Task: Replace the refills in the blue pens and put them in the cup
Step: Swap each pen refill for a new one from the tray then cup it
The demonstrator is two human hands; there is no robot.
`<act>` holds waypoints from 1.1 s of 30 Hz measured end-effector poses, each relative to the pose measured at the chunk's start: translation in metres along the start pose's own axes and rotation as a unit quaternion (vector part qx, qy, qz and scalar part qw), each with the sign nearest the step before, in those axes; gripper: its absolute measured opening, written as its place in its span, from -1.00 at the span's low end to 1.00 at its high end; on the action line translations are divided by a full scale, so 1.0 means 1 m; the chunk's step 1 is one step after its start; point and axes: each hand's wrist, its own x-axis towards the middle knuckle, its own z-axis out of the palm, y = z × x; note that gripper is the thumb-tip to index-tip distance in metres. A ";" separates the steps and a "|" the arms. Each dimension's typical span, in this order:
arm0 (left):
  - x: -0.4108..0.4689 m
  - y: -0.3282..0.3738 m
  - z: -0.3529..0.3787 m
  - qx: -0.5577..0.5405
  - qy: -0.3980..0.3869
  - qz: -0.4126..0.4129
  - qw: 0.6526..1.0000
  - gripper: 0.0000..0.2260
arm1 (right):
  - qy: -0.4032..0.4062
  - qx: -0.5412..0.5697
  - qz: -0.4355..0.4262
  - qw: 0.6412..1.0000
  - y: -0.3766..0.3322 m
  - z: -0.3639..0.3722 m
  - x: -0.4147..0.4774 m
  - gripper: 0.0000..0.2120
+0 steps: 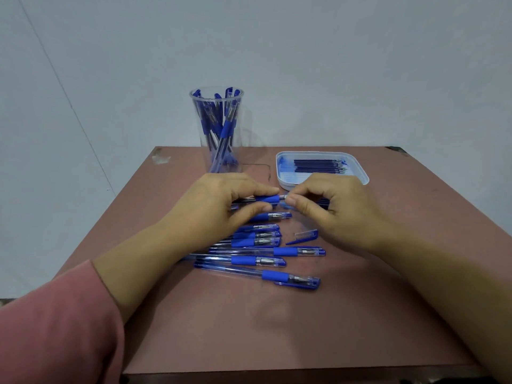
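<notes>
Brown table (388, 273) against a plain pale wall. Clear cup (216, 128) at the far edge, already holding a bunch of blue pens. White tray (357, 173) to its right with spare refills (318, 164) lying side by side. Left hand (216, 200) grips one pen (267, 199) around its blue sleeve, held level just above the table. Right hand (332, 206) pinches the metal tip end between thumb and forefinger. Step in hand looks like twisting the tip section; whether off or back on, cannot tell. Next move likely calls for a firm hold on the barrel while the small tip turns, kept in line so the thread does not cross. One loose cap (303, 236) lies near the right hand. A row of capped pens (249, 260) waits on the near side, partly under the left wrist, so the count is unsure. Dark strip under the right palm may be a refill; too hidden to say. Cup contents overlap and blur.
</notes>
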 end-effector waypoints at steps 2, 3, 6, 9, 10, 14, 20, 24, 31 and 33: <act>0.000 0.001 0.000 -0.014 0.002 -0.009 1.000 -0.75 | 0.010 0.013 -0.004 1.000 -0.002 0.000 0.000 -0.92; -0.001 0.001 0.000 -0.019 0.001 -0.013 1.000 -0.75 | 0.012 0.021 -0.003 1.000 -0.002 -0.001 0.000 -0.90; -0.001 0.001 0.000 -0.024 -0.007 -0.022 0.999 -0.75 | 0.005 0.047 0.007 0.999 -0.002 -0.003 -0.001 -0.81; -0.001 0.000 0.000 -0.021 -0.009 -0.021 1.000 -0.75 | 0.006 0.067 0.026 0.997 -0.004 -0.005 -0.003 -0.82; -0.001 0.000 0.000 -0.019 -0.008 -0.019 1.000 -0.75 | 0.011 0.065 0.024 0.998 -0.005 -0.005 -0.002 -0.88; -0.001 0.001 0.000 -0.016 -0.011 -0.020 1.000 -0.75 | 0.013 0.019 0.007 1.000 -0.006 -0.002 0.000 -0.92; -0.001 0.001 -0.002 -0.008 -0.004 -0.016 1.000 -0.75 | 0.003 0.019 -0.020 1.000 -0.005 -0.004 -0.001 -0.83; 0.000 0.002 -0.003 0.000 -0.001 -0.005 1.000 -0.75 | 0.012 0.011 -0.003 1.000 -0.004 -0.003 -0.001 -0.86; -0.001 0.001 -0.002 -0.009 0.002 -0.009 1.000 -0.74 | 0.007 0.001 -0.019 1.000 -0.003 -0.004 0.000 -0.86; 0.000 0.001 -0.002 -0.012 0.001 -0.014 1.000 -0.74 | 0.008 0.018 -0.014 1.000 -0.006 -0.005 0.000 -0.87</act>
